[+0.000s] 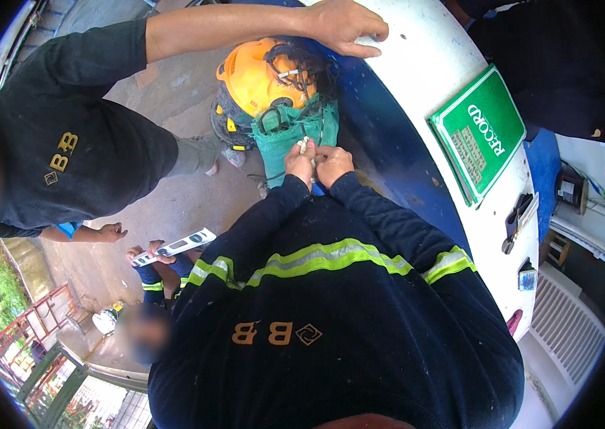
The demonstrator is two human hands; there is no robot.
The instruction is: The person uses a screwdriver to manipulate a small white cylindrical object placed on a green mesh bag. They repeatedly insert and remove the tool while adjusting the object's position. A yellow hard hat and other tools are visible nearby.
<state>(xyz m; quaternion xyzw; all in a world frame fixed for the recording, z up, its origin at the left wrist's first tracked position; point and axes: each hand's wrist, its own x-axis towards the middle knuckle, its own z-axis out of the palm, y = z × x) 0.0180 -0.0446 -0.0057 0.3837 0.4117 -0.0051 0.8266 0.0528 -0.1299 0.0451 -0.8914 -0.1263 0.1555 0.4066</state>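
My left hand (300,163) and my right hand (334,166) are close together in front of my chest, fingers closed. Between them they grip a small, pale, crumpled thing (304,145); its kind is mostly hidden by my fingers. Just beyond my hands is a green woven sack (274,146). A yellow hard hat (249,79) with tangled dark straps (291,71) sits above the sack, against a black-and-yellow item (227,118) that is partly covered.
A curved white counter (417,79) with a blue front runs along my right. On it lie a green record book (477,136), keys (510,239) and small items. A co-worker's hand (349,28) rests on its far end. At lower left, another person holds a spirit level (173,247).
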